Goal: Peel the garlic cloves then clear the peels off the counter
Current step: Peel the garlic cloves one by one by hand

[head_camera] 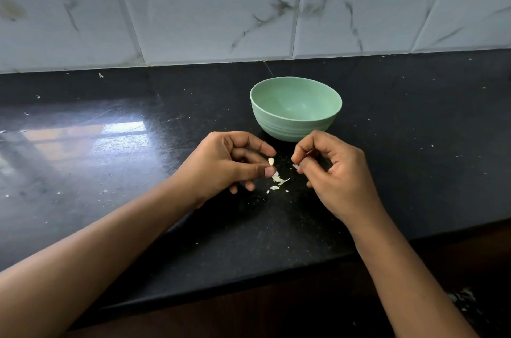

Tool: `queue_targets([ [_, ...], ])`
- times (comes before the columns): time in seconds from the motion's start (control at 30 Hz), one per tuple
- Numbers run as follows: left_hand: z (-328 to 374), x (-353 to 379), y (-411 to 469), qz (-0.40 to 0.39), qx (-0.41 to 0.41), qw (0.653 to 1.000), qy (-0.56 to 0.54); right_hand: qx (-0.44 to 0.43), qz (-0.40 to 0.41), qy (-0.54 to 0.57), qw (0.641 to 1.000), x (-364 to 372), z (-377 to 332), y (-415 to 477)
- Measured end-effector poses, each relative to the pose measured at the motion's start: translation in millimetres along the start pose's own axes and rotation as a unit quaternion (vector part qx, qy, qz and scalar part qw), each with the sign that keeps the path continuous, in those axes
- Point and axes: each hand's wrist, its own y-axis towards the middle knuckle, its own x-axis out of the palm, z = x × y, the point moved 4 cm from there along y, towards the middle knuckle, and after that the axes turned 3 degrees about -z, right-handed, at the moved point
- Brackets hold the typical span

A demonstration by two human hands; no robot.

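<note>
My left hand (229,163) pinches a small pale garlic clove (271,161) between fingertips and thumb, just above the black counter (138,171). My right hand (331,169) is a little to the right of it, fingers curled, pinching a scrap of white peel (295,166). Below and between the hands a small heap of garlic peels (279,181) lies on the counter. A green bowl (296,108) stands just behind the hands; no cloves show inside it.
A marble-patterned tiled wall (249,5) rises behind the counter. Tiny white flecks are scattered over the counter. The counter's front edge (249,288) runs diagonally below my forearms, with dark wood beneath it.
</note>
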Motion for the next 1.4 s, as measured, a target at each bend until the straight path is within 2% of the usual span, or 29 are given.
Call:
queue_targets([
  [0.23, 0.3, -1.3, 0.6, 0.012, 0.024, 0.999, 0.027, 0.064, -0.059, 0.068, 0.994, 4.6, 5.6, 0.3],
  [0.33, 0.1, -1.1, 0.8, 0.012, 0.028, 0.999, 0.027, 0.068, -0.048, 0.039, 0.996, 3.0, 7.7, 0.0],
  [0.43, 0.7, -1.2, 0.4, 0.016, 0.037, 0.999, 0.024, 0.059, -0.042, 0.015, 0.997, 3.1, 6.5, 0.1],
  [0.6, 3.9, 1.4, -1.1, 0.012, 0.051, 0.998, 0.021, 0.045, -0.071, 0.046, 0.995, 5.1, 4.3, 0.3],
  [1.0, 4.4, 0.1, -0.7, 0.003, 0.039, 0.999, -0.019, -0.041, -0.029, -0.003, 0.999, 1.4, -4.6, 0.4],
  [1.27, 6.3, 3.1, -1.3, -0.010, 0.055, 0.998, -0.042, 0.012, -0.070, 0.094, 0.993, 2.1, -3.9, -1.4],
  [1.4, 4.5, 2.4, -0.8, -0.007, 0.054, 0.996, -0.073, 0.020, -0.076, 0.102, 0.992, 2.0, -4.0, -1.0],
])
